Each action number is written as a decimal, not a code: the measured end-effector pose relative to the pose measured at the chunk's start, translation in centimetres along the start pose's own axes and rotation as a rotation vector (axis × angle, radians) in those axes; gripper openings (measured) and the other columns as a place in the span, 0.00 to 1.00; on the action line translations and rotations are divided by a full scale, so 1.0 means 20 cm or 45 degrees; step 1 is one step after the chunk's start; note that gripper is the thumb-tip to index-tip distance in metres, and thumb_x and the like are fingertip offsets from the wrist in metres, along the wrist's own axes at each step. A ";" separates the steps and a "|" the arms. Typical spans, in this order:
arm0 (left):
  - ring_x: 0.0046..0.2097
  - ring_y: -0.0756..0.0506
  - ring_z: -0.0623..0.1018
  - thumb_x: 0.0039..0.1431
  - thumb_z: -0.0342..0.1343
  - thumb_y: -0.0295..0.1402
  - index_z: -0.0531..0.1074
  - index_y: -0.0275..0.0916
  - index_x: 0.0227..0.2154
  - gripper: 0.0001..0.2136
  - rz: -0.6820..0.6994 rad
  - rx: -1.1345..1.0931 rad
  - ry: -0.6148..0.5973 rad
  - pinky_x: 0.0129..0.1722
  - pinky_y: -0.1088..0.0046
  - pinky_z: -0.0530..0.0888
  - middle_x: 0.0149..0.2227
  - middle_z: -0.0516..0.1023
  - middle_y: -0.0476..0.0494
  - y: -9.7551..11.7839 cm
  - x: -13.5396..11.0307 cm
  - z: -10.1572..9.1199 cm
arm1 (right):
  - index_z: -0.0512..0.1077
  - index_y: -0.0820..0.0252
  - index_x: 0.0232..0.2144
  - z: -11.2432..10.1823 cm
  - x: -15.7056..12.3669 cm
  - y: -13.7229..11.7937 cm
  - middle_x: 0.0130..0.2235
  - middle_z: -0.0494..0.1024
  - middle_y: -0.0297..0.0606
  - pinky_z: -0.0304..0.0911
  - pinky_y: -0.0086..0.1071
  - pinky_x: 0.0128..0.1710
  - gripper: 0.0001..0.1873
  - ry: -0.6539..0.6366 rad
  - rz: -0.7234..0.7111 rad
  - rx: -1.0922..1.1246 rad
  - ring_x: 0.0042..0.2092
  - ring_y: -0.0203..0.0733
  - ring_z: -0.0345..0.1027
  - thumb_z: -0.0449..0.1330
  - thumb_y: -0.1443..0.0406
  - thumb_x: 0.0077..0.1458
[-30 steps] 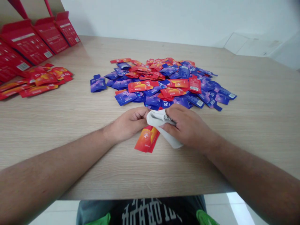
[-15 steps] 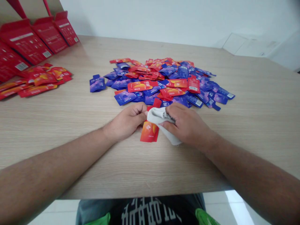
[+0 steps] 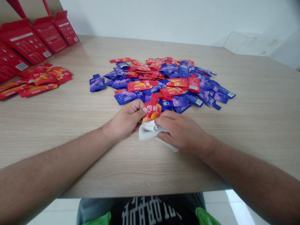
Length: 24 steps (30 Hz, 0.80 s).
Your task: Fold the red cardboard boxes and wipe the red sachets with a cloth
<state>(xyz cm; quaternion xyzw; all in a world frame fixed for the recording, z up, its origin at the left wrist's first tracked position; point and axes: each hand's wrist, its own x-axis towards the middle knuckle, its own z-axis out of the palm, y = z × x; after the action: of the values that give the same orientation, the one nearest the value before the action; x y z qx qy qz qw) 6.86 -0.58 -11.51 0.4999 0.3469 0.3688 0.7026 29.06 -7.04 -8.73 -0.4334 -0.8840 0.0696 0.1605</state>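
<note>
A red-orange sachet (image 3: 152,107) with white lettering is pinched by its left edge in my left hand (image 3: 127,120), over the table in front of the pile. My right hand (image 3: 182,129) is closed on a folded white cloth (image 3: 147,130), which lies against the sachet's lower end and hides it. Just beyond both hands spreads a heap of red-orange sachets (image 3: 142,85) and blue-purple sachets (image 3: 125,97), lying over one another.
Red cartons (image 3: 28,42) with flaps up stand at the back left. Before them lies a smaller stack of red-orange sachets (image 3: 44,78). One blue sachet (image 3: 97,83) sits apart, left of the heap. The wooden table (image 3: 117,175) ends near my lap; a white wall rises behind it.
My right hand has moved the cloth down from the sachet's upper part to its lower end, uncovering the lettering. My left hand keeps its hold and has barely moved.
</note>
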 end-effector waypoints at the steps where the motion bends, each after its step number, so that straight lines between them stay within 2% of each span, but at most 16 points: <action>1: 0.23 0.52 0.69 0.61 0.71 0.39 0.65 0.41 0.33 0.18 -0.009 -0.015 0.006 0.23 0.78 0.65 0.25 0.71 0.54 0.00 0.00 0.00 | 0.75 0.58 0.48 0.00 0.00 0.01 0.48 0.79 0.44 0.70 0.41 0.49 0.08 0.060 0.062 -0.003 0.50 0.52 0.74 0.66 0.66 0.68; 3: 0.23 0.52 0.69 0.60 0.71 0.39 0.65 0.41 0.33 0.18 -0.027 -0.048 0.024 0.23 0.78 0.67 0.25 0.71 0.54 0.00 0.00 0.00 | 0.74 0.59 0.49 0.00 0.00 0.02 0.49 0.79 0.45 0.69 0.42 0.49 0.09 0.152 0.145 0.004 0.50 0.53 0.73 0.66 0.65 0.68; 4: 0.23 0.52 0.70 0.60 0.71 0.38 0.65 0.41 0.33 0.17 -0.032 -0.063 0.032 0.23 0.78 0.67 0.25 0.71 0.54 0.00 0.00 0.00 | 0.74 0.59 0.49 0.00 0.00 0.03 0.49 0.79 0.45 0.69 0.42 0.49 0.09 0.147 0.133 0.014 0.49 0.53 0.73 0.66 0.65 0.68; 7: 0.24 0.51 0.71 0.61 0.70 0.36 0.65 0.41 0.33 0.16 -0.023 -0.081 0.041 0.23 0.78 0.68 0.26 0.72 0.53 0.00 0.01 0.00 | 0.75 0.58 0.46 0.00 0.00 0.02 0.47 0.79 0.43 0.69 0.40 0.48 0.06 -0.043 -0.038 0.040 0.49 0.51 0.74 0.66 0.66 0.67; 9: 0.24 0.51 0.72 0.61 0.70 0.36 0.65 0.41 0.33 0.16 -0.027 -0.095 0.037 0.23 0.78 0.69 0.26 0.73 0.53 0.00 0.01 0.01 | 0.75 0.57 0.46 0.00 0.00 0.03 0.47 0.79 0.42 0.69 0.40 0.48 0.05 -0.081 -0.056 0.035 0.49 0.51 0.73 0.66 0.66 0.68; 12: 0.24 0.51 0.71 0.59 0.71 0.35 0.64 0.41 0.33 0.17 -0.038 -0.148 0.065 0.24 0.78 0.70 0.25 0.72 0.54 0.00 0.01 0.01 | 0.74 0.58 0.47 -0.01 0.00 0.06 0.47 0.78 0.44 0.68 0.40 0.47 0.07 0.082 0.097 0.015 0.48 0.51 0.73 0.65 0.64 0.69; 14: 0.24 0.51 0.71 0.59 0.71 0.34 0.64 0.41 0.33 0.17 -0.046 -0.177 0.085 0.24 0.78 0.70 0.25 0.71 0.55 0.01 0.01 0.01 | 0.74 0.58 0.47 -0.01 0.00 0.07 0.47 0.78 0.44 0.68 0.40 0.47 0.07 0.110 0.102 0.030 0.48 0.51 0.72 0.65 0.64 0.69; 17: 0.25 0.51 0.72 0.60 0.70 0.33 0.64 0.41 0.33 0.16 -0.051 -0.188 0.080 0.25 0.78 0.70 0.26 0.72 0.54 0.02 0.01 0.01 | 0.74 0.57 0.47 -0.01 0.00 0.07 0.47 0.78 0.43 0.68 0.39 0.46 0.06 -0.078 -0.067 0.087 0.48 0.50 0.73 0.65 0.64 0.69; 19: 0.25 0.51 0.72 0.61 0.69 0.33 0.64 0.41 0.33 0.15 -0.054 -0.186 0.064 0.25 0.78 0.70 0.26 0.72 0.54 0.02 0.01 0.01 | 0.75 0.57 0.46 -0.01 0.01 0.06 0.47 0.78 0.43 0.68 0.39 0.46 0.05 -0.129 -0.072 0.095 0.48 0.50 0.73 0.65 0.64 0.69; 22: 0.24 0.51 0.70 0.61 0.70 0.35 0.64 0.42 0.33 0.17 -0.041 -0.166 0.053 0.24 0.77 0.68 0.25 0.70 0.55 0.01 0.01 0.01 | 0.74 0.59 0.45 0.00 0.01 0.05 0.46 0.77 0.44 0.68 0.41 0.47 0.06 0.016 0.083 0.063 0.48 0.51 0.73 0.65 0.63 0.69; 24: 0.23 0.52 0.68 0.62 0.70 0.38 0.64 0.42 0.34 0.16 -0.024 -0.109 0.032 0.23 0.77 0.66 0.25 0.69 0.55 0.00 0.00 0.00 | 0.73 0.59 0.46 0.00 0.00 0.05 0.46 0.77 0.44 0.67 0.41 0.48 0.06 0.044 0.099 0.049 0.48 0.52 0.72 0.64 0.63 0.69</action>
<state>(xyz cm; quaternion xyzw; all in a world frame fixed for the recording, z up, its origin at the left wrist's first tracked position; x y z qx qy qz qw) 6.87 -0.48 -11.55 0.4616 0.3443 0.3828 0.7224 29.71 -6.45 -8.94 -0.4653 -0.8622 0.0855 0.1812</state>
